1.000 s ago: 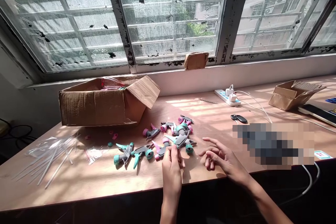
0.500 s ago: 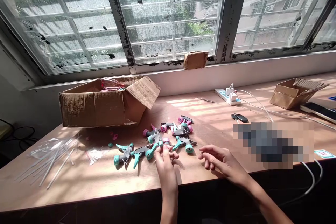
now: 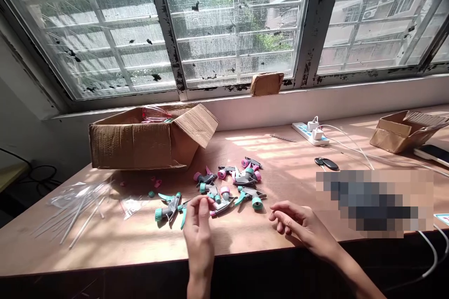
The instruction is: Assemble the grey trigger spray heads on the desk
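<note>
left hand (image 3: 199,224) bends its fingertips together at the near edge of the spray heads (image 3: 245,177); whether it grips one, i cannot tell. right hand (image 3: 298,223), loosely curled and unclenched, is near them. they lie clustered on the table (image 3: 140,247) near a box (image 3: 129,145).

Hands (image 3: 199,229) near scattered trigger spray heads (image 3: 212,190)

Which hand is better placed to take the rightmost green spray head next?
Probably the right hand: it rests just beside that green spray head, while the left hand is farther off, over the pile's left side.
</note>
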Demonstrator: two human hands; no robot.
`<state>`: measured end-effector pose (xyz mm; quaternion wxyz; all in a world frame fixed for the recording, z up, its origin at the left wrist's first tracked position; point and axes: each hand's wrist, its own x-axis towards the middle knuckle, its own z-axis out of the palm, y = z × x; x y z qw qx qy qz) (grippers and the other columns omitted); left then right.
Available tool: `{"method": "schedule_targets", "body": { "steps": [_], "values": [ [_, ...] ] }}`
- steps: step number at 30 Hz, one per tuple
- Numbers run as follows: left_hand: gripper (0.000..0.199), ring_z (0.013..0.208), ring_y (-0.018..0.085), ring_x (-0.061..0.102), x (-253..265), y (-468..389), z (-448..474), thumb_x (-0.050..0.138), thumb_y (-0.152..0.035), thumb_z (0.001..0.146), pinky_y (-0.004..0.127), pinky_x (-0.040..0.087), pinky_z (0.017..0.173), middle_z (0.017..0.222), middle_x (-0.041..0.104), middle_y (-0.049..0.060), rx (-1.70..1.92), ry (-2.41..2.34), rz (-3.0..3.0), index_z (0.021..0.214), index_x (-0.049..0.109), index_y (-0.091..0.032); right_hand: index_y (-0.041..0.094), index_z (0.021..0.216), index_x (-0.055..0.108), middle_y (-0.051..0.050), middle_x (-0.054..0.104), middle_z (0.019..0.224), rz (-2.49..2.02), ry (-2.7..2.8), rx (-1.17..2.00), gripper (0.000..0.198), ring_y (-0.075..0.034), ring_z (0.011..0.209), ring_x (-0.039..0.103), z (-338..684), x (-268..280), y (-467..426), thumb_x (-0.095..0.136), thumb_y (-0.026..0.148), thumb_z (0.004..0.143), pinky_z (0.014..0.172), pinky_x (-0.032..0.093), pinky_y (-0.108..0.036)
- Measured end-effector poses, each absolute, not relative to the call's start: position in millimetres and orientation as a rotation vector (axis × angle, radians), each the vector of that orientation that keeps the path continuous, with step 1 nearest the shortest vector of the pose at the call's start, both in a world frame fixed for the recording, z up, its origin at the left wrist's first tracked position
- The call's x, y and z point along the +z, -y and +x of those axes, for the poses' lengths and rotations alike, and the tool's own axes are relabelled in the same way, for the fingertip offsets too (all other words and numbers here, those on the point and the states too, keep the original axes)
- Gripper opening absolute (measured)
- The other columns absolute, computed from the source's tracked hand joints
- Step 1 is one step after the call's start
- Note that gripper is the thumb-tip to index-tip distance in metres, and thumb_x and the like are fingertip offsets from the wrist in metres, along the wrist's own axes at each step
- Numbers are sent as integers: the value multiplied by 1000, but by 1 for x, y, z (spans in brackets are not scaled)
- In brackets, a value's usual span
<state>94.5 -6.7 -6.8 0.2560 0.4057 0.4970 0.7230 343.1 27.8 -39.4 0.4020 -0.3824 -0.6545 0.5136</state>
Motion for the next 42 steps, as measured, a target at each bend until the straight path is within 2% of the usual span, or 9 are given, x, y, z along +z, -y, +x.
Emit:
{"method": "schedule_targets", "body": {
  "steps": [4,10,15,19,24,27,32,37,42],
  "values": [
    [31,100,25,67,2,3,0,53,-47,97,37,55,88,106,70,6,2032,-1901,1068,102,68,-21,19,110,69,-9,73,95,-961,1648,1320,37,-17,73,63,344,-38,-27,59,53,97,63,51,-29],
    [37,132,34,54,4,-17,-98,45,-32,90,48,37,117,134,65,16,1319,-2538,1576,112,70,-14,19,103,71,-9,74,90,-981,1637,1308,40,-17,70,65,344,-35,-26,61,57,95,64,53,-29],
    [40,129,38,56,-5,-22,-102,47,-37,90,51,43,110,126,71,15,1148,-2522,1653,115,72,-17,22,113,69,-8,72,99,-1108,1625,1279,41,-21,83,70,340,-40,-32,63,57,93,64,53,-27],
    [40,116,38,64,-8,-18,-103,47,-40,93,49,50,98,120,73,15,1073,-2635,1572,117,70,-17,21,123,64,-9,69,100,-1159,1598,1052,46,-20,75,66,334,-38,-48,60,56,93,60,54,-29],
    [31,105,37,67,-4,-16,-101,53,-41,92,45,51,87,104,74,14,999,-2708,1502,108,69,-19,24,134,59,-11,59,137,-1096,1893,612,37,-27,112,62,317,-20,-84,51,36,101,100,51,-43],
    [32,104,37,67,0,-15,-97,53,-41,91,47,51,89,105,72,14,1069,-2725,1433,109,67,-18,30,140,57,-8,44,155,-1140,2134,311,44,-33,142,38,301,-15,-106,57,25,96,117,33,-53],
    [41,106,31,64,7,-7,-82,51,-48,95,43,51,95,117,67,10,1730,-2551,1525,120,68,-21,30,138,61,-9,60,142,-1268,2257,133,45,-32,138,44,287,-11,-118,57,17,95,117,27,-58],
    [40,77,20,61,4,8,-22,64,-55,90,31,51,77,86,65,1,2186,-2023,1252,111,70,-22,28,139,58,-10,61,138,-1139,2053,204,37,-31,131,51,300,-8,-82,47,28,103,113,36,-52],
    [40,73,16,60,-3,7,67,74,-55,84,25,51,76,73,63,-2,1845,-1432,1167,108,70,-23,31,140,54,-9,58,139,-1028,1838,464,38,-29,126,56,311,-35,-33,46,42,105,103,49,-40]
  ]
}}
